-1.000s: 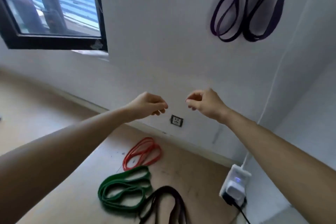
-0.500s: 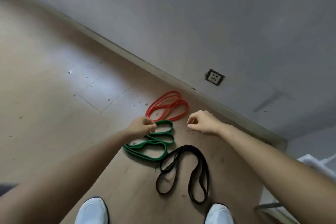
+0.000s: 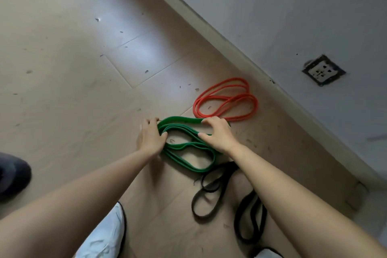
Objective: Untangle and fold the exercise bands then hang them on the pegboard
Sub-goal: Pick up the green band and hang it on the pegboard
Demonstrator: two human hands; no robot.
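Exercise bands lie loose on the floor (image 3: pixel 73 58), and the green band (image 3: pixel 188 154) is the one in hand: a coil of several flat strands, with the left hand (image 3: pixel 149 138) wrapped round its left end and the right hand (image 3: pixel 217 135) arched over its far side, fingers and thumb closing on the strands between them. It looks light, limp and stretchy, so it should sag and twist once lifted. Taking it at two opposite ends of the loop, much as the hands sit now, seems the best way to pull the coils straight. Behind the grip rises the wall (image 3: pixel 293 16). Just nearer than the right wrist, the black band (image 3: pixel 250 216) sprawls in loops and appears to touch the green one's near end, so it might snag or drag along. Just beyond the right fingers lies the red band (image 3: pixel 225 98), close but apart. A white shoe (image 3: pixel 104 236) shows below the left forearm. Farther beyond the right hand, a socket (image 3: pixel 323 70) sits in the wall.
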